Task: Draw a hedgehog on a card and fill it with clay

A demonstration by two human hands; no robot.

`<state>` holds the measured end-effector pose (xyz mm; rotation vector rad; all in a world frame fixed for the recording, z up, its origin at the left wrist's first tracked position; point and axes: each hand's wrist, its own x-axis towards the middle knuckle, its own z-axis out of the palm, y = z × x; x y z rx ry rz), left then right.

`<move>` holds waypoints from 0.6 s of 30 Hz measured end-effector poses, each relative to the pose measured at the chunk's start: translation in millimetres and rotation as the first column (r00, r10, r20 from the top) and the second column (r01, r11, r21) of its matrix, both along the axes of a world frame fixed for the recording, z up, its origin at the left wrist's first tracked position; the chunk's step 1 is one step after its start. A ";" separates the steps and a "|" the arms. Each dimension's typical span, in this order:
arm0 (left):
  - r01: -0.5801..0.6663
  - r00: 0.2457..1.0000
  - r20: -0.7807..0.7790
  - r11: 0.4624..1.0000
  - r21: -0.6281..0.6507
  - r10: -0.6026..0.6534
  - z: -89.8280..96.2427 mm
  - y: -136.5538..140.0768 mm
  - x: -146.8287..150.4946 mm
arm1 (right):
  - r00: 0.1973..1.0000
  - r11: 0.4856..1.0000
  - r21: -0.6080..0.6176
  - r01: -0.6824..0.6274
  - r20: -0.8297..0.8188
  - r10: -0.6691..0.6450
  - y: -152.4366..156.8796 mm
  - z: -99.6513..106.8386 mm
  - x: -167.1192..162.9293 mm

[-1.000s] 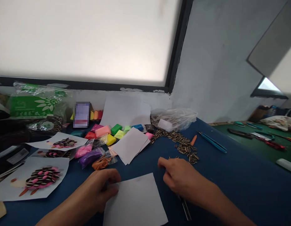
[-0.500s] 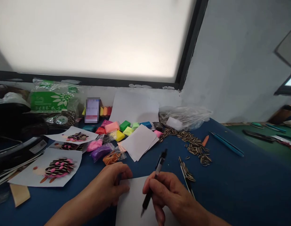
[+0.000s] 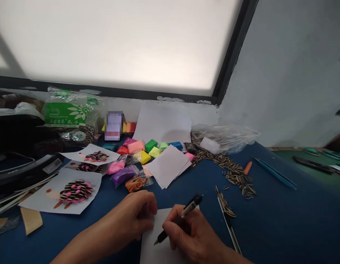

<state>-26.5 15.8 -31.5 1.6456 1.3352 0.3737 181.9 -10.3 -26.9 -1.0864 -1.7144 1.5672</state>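
My right hand is closed around a black pen, held slanted with its tip low to the left over a white sheet of paper. Whether the tip touches the sheet I cannot tell. My left hand rests at the sheet's left edge, fingers bent, thumb apart from them, with nothing seen inside it. To the right of the pen hand lie tweezers with several sunflower seeds beside them. Small white sheets are stacked beyond both hands.
Colourful clay packs are spread at the back. Seed-decorated pictures lie at left, near a green seed bag and a phone. At right are a seed pile, an orange piece and blue tweezers.
The pen has tilted further over and its tip has moved left and lower toward the sheet. My left hand stays at the sheet's edge. The view has shifted slightly.
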 end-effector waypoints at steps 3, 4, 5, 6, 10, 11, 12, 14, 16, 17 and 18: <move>0.061 0.998 -0.032 0.998 -0.012 -0.061 5.2 1.8 -1.4 | 1.000 1.000 -0.014 -0.022 0.004 0.022 1.0 -5.7 2.4; 0.079 0.996 -0.046 0.997 -0.018 -0.080 7.5 2.2 -2.3 | 1.000 0.999 -0.015 -0.028 -0.002 0.028 1.0 -7.0 3.1; 0.088 0.994 -0.062 0.996 -0.020 -0.089 9.9 2.5 -3.4 | 1.000 0.999 -0.011 -0.030 -0.006 0.030 0.9 -7.9 3.6; 0.091 0.992 -0.082 0.996 -0.021 -0.092 12.3 2.4 -4.7 | 1.000 1.000 -0.012 -0.027 -0.008 0.027 0.6 -8.2 4.0; 0.085 0.983 -0.164 0.996 -0.003 -0.084 18.0 0.5 -8.8 | 0.999 0.997 -0.063 -0.034 -0.011 0.033 -1.0 -7.6 3.7; 0.083 0.981 -0.174 0.997 0.000 -0.082 18.2 0.0 -9.2 | 0.999 0.997 -0.073 -0.040 -0.012 0.039 -1.5 -7.7 3.2; 0.081 0.981 -0.177 0.997 0.004 -0.079 18.0 -0.4 -9.3 | 0.999 0.996 -0.079 -0.043 -0.012 0.042 -1.9 -8.0 2.7; 0.075 0.982 -0.174 0.997 0.017 -0.071 16.7 -1.3 -8.8 | 0.999 0.996 -0.086 -0.034 -0.024 0.032 -2.8 -8.4 1.9; 0.074 0.983 -0.170 0.997 0.034 -0.067 15.0 -2.0 -8.0 | 0.998 0.996 -0.086 -0.019 -0.068 0.013 -3.7 -7.3 2.7; 0.079 0.983 -0.172 0.996 0.042 -0.071 14.2 -2.3 -7.6 | 0.995 0.996 -0.084 -0.011 -0.099 0.002 -3.9 -5.9 4.1; 0.087 0.981 -0.178 0.995 0.047 -0.077 13.5 -2.5 -7.3 | 0.992 0.997 -0.075 0.002 -0.125 -0.012 -3.9 -3.9 6.2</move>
